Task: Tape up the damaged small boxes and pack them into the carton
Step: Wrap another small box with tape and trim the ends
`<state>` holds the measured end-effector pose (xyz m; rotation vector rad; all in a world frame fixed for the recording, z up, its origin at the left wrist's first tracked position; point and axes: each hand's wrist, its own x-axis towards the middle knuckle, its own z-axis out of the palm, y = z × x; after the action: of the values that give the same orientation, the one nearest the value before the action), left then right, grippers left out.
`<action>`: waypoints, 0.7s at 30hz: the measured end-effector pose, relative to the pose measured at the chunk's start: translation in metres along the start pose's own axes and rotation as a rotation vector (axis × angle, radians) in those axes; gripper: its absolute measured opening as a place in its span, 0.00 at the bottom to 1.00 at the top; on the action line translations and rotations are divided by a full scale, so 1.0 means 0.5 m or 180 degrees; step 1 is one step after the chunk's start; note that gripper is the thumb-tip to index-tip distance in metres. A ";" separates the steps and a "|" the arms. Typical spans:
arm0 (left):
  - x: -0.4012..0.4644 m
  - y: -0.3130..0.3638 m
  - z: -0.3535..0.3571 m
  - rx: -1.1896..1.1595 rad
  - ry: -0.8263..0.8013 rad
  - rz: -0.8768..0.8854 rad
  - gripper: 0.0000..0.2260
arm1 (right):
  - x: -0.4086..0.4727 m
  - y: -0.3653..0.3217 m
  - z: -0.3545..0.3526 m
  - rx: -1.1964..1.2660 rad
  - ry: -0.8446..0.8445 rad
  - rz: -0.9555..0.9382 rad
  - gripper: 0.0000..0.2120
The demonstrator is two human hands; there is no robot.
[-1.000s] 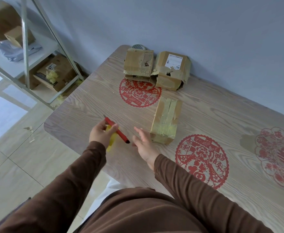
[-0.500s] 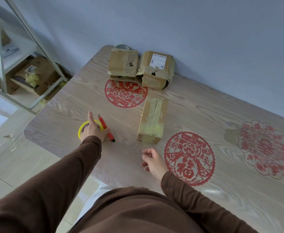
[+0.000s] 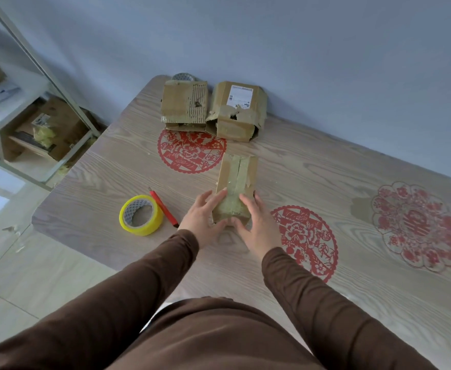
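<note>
Three brown cardboard boxes on the wooden table [image 3: 325,166]: the long taped box [image 3: 236,182] at centre, left hand [image 3: 201,222] and right hand [image 3: 256,227] clasping its near end; two torn boxes [image 3: 184,105] [image 3: 239,110] at the wall. One yellow tape roll [image 3: 141,215], one red cutter [image 3: 163,206] to the left.

Tabletop [image 3: 325,166]: open runs and obstructions, around the taped box [image 3: 236,186].

Bare wood from 1 to 5 o'clock. At 12, two torn boxes [image 3: 213,109] against the wall. At 9, tape roll [image 3: 141,215] touching red cutter [image 3: 163,206], with a passable gap between cutter and left hand [image 3: 203,218].
</note>
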<state>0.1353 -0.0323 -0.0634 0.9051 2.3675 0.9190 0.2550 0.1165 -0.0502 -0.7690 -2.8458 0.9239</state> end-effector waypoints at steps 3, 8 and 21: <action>0.011 -0.009 0.005 0.0071 -0.0016 0.0170 0.32 | 0.007 0.004 0.015 -0.0174 0.0059 -0.0014 0.27; 0.022 -0.009 0.015 0.0209 0.0042 0.0172 0.34 | 0.014 -0.005 0.026 -0.0413 0.0075 0.0094 0.28; 0.030 0.030 0.014 0.0781 -0.0179 -0.0058 0.33 | 0.021 -0.011 0.023 -0.0441 -0.0064 0.0130 0.28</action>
<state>0.1355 -0.0104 -0.0601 0.9846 2.4716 0.5956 0.2414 0.1115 -0.0576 -0.8385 -2.9475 0.7490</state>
